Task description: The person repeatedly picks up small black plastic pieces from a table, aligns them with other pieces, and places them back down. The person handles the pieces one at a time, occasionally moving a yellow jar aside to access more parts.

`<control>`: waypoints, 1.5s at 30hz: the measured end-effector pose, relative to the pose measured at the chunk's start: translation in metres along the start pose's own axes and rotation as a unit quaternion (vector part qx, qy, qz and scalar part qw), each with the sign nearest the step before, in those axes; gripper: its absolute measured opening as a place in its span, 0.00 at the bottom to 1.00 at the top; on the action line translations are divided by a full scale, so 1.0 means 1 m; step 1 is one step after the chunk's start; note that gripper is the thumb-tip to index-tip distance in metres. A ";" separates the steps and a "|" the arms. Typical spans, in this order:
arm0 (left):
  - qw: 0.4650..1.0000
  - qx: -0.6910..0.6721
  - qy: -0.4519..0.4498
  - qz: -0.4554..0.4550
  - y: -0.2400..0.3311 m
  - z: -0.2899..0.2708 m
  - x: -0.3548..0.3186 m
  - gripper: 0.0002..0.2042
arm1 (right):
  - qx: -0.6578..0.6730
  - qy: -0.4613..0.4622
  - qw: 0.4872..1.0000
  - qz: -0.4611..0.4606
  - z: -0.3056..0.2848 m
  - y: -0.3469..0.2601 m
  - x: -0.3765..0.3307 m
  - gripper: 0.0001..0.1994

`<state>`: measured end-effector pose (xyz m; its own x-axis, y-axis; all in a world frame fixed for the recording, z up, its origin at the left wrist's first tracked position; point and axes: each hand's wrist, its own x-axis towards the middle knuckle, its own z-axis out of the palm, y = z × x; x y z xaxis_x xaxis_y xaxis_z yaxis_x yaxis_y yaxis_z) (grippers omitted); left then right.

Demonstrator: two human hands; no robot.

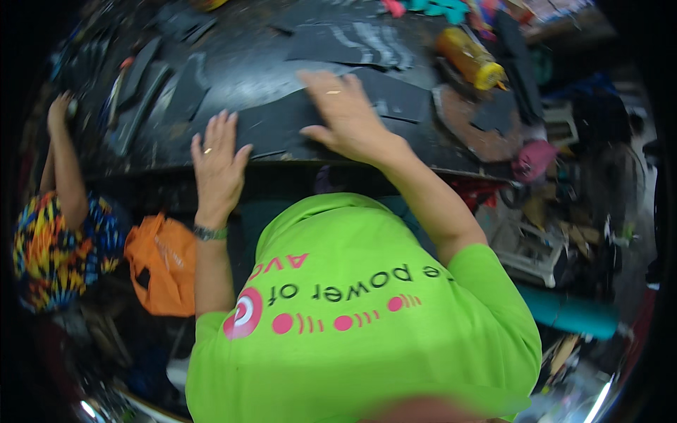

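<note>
Head view: the left hand lies flat with fingers spread on the near edge of a black sheet that rests on the dark workbench; it grips nothing and only presses down. The right hand is likewise open, palm down, fingers extended across the upper part of the same sheet, with the thumb pointing toward the left hand. The sheet sits at the front edge of the bench, directly ahead of the person, and overlaps other black offcuts beside it. Risk, as a judgement: because both hands hold by pressure alone, an uneven push could make the sheet slide over the offcuts beneath it or tip off the bench edge. The layered pieces are all the same colour, so an edge may be misjudged and the wrong layer moved. A yellow bottle lies on its side near the right hand, on the far right of the bench; a wide sweep of the right forearm could roll it. Another person in a multicoloured sleeve works at the left end of the bench, well apart from the sheet.
</note>
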<state>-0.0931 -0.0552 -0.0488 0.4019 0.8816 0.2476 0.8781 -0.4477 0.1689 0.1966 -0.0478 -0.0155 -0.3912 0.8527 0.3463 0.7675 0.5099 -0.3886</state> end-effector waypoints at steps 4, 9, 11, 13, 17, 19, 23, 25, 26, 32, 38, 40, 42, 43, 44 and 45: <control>0.997 -0.053 0.029 -0.038 0.005 0.000 -0.001 0.32 | 0.000 -0.135 0.991 0.000 0.004 0.013 0.039 0.36; 0.969 -0.162 0.174 -0.065 0.015 0.002 0.000 0.34 | 0.092 -0.108 0.989 0.037 -0.007 -0.004 0.048 0.16; 0.933 -0.238 0.263 -0.067 0.020 0.002 0.005 0.34 | 0.133 -0.075 0.987 0.055 -0.022 -0.013 0.043 0.12; 0.923 -0.211 0.317 -0.046 0.022 -0.001 0.011 0.31 | 0.232 0.051 0.971 0.002 -0.051 -0.012 0.036 0.10; 0.925 -0.263 0.274 -0.007 0.033 0.003 0.029 0.28 | 0.411 0.263 0.870 0.073 -0.132 0.018 0.007 0.08; 0.935 -0.290 0.205 0.000 0.042 0.008 0.034 0.25 | 0.482 0.352 0.796 0.100 -0.178 0.059 -0.016 0.09; 0.979 -0.170 0.100 0.050 0.054 0.014 0.038 0.15 | 0.375 0.451 0.800 0.126 -0.274 0.203 -0.055 0.24; 0.990 -0.097 0.074 0.072 0.057 0.015 0.039 0.11 | 0.253 0.475 0.832 0.136 -0.304 0.277 -0.074 0.19; 0.990 -0.102 0.075 0.068 0.058 0.016 0.040 0.11 | 0.182 0.495 0.834 0.163 -0.311 0.310 -0.085 0.11; 0.992 -0.087 0.080 0.044 0.062 0.016 0.041 0.12 | 0.027 0.425 0.820 0.383 -0.296 0.430 -0.131 0.08; 0.992 -0.090 0.083 0.039 0.065 0.014 0.044 0.13 | -0.216 0.276 0.789 0.505 -0.273 0.471 -0.134 0.16; 0.992 -0.092 0.083 0.037 0.065 0.013 0.043 0.13 | -0.390 0.209 0.744 0.500 -0.260 0.464 -0.135 0.24; 0.993 -0.080 0.081 0.032 0.064 0.014 0.043 0.12 | -0.428 0.236 0.710 0.506 -0.253 0.448 -0.127 0.30; 0.992 -0.086 0.085 0.038 0.064 0.014 0.043 0.13 | -0.425 0.269 0.718 0.481 -0.251 0.437 -0.119 0.31; 0.993 -0.080 0.079 0.031 0.064 0.014 0.043 0.13 | -0.417 0.297 0.719 0.470 -0.253 0.423 -0.109 0.31; 0.993 -0.080 0.083 0.030 0.064 0.014 0.043 0.13 | -0.395 0.348 0.754 0.392 -0.261 0.406 -0.098 0.33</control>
<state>-0.0158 -0.0441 -0.0411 0.3923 0.8217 0.4134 0.7956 -0.5287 0.2958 0.6793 0.0458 0.0161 0.4905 0.4503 0.7461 0.7951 -0.5818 -0.1716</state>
